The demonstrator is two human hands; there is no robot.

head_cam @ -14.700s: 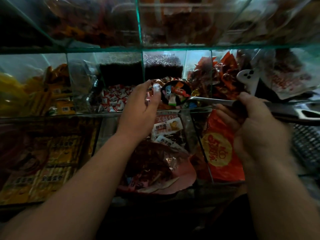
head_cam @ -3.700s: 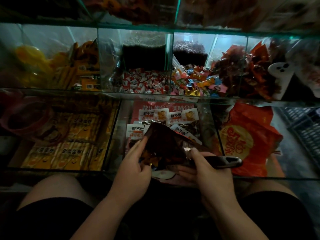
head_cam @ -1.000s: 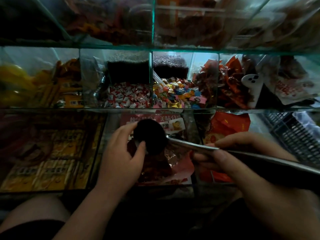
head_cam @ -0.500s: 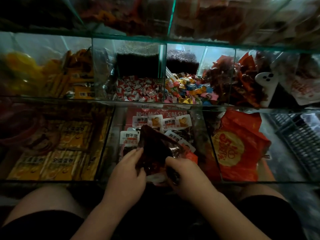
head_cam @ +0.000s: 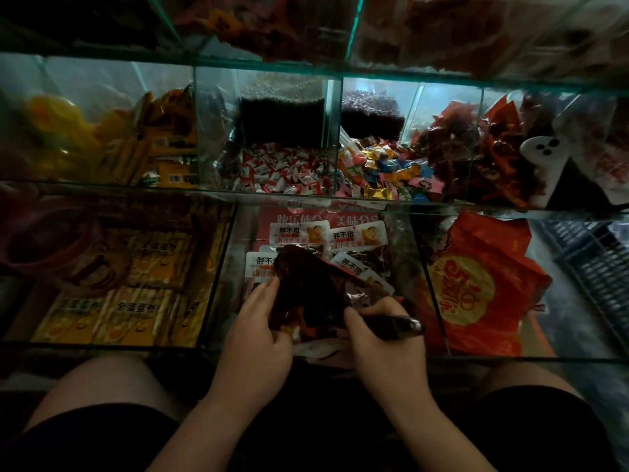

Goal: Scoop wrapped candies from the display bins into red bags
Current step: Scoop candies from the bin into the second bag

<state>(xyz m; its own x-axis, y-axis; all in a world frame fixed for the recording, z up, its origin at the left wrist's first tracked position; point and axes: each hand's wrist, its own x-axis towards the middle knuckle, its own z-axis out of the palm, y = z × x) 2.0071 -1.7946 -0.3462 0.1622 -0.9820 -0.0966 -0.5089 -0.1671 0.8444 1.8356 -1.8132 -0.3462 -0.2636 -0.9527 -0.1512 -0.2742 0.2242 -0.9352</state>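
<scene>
Down low, both hands meet at the front glass edge of the middle lower bin (head_cam: 218, 267). The left hand (head_cam: 258, 332) pinches the left side of a dark red bag (head_cam: 306, 294), fingers curled round its rim. The right hand (head_cam: 381, 338) is closed round the black handle of a scoop (head_cam: 394, 325), which points right, level with the bag's mouth; the scoop's bowl is hidden behind the bag and fingers, so I cannot tell what it carries. The bag stands tilted, its upper corner leaning back over white-labelled snack packets (head_cam: 357, 236) that lie in that bin.

Behind, one tier up, a glass shelf edge (head_cam: 306, 195) runs the whole width. Above it sit the red-and-white wrapped candies (head_cam: 282, 172) in one compartment and the mixed coloured wrapped candies (head_cam: 384, 172) in the next to the right, split by an upright glass divider (head_cam: 335, 131). Air above both candy piles is free up to the next glass shelf.

Right of the hands, past a slanted glass wall (head_cam: 432, 301), a big red lollipop bag (head_cam: 476, 287) fills its bin. Left, yellow egg-roll packets (head_cam: 129, 301) lie flat in theirs. A dark wire basket (head_cam: 599, 267) sits at far right. The person's knees (head_cam: 102, 390) flank the hands, leaving a narrow dark gap between them and the cabinet front.
</scene>
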